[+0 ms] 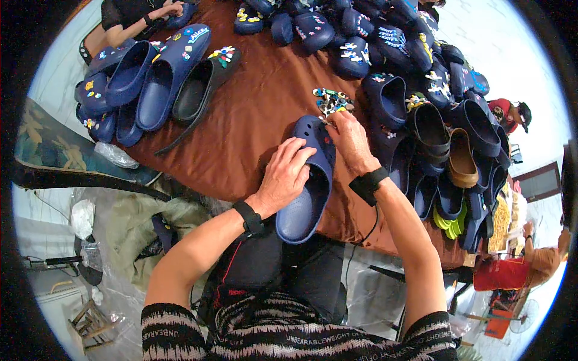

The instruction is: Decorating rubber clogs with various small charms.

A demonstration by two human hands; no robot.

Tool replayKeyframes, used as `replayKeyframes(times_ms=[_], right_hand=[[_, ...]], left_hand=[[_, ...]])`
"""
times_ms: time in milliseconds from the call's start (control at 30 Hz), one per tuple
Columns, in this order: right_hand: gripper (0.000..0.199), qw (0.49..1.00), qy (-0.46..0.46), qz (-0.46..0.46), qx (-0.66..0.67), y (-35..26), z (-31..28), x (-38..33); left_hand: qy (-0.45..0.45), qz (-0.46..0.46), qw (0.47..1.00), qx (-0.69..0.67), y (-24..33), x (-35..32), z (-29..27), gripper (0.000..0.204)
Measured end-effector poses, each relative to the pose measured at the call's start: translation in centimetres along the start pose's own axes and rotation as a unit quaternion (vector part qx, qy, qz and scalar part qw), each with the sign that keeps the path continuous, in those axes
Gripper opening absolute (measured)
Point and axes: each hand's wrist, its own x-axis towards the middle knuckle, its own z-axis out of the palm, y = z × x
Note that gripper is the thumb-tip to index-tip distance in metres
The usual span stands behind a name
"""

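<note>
Clog in work: one navy clog [304, 216], at the near edge of the brown-covered bench [259, 114], toe pointing away from the wearer.
Left grip: the left grip [283, 174] was grasping that clog, fingers laid across its upper.
Right grip: the right grip [350, 141] was bent at the toe, fingertips drawn together; I could not tell whether they pinched anything.
Charms: one small multicoloured charm pile [330, 101] just beyond the toe, too tangled to count.
Left cluster: one black clog [191, 96] beside about six navy ones [158, 90], several decorated.
Right heap: one tan-brown clog [462, 171] among many dark clogs [448, 195], overlapping too much to count; lime-green footwear [451, 224] showed beneath.
Wrists: two black wristbands [249, 218], one cable [368, 227] trailing from the right.
People: at least three others, one touching footwear at upper left.
In the way: both hands hid parts of the clog's upper; one clear plastic bundle [116, 154] lay at the left edge.
</note>
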Motion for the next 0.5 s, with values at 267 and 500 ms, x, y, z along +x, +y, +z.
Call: replayKeyframes(times_ms=[267, 500], right_hand=[[0.014, 0.998, -0.022, -0.017, 0.049, 0.0, 0.5, -0.3], [0.011, 0.998, -0.025, -0.039, 0.036, -1.9, 0.6, 0.2]], left_hand=[[0.005, 0.004, 1.000, 0.002, 0.0, 0.1, 0.1, 0.032], [0.001, 0.004, 1.000, 0.006, -0.2, 0.2, 0.0, 0.033]])
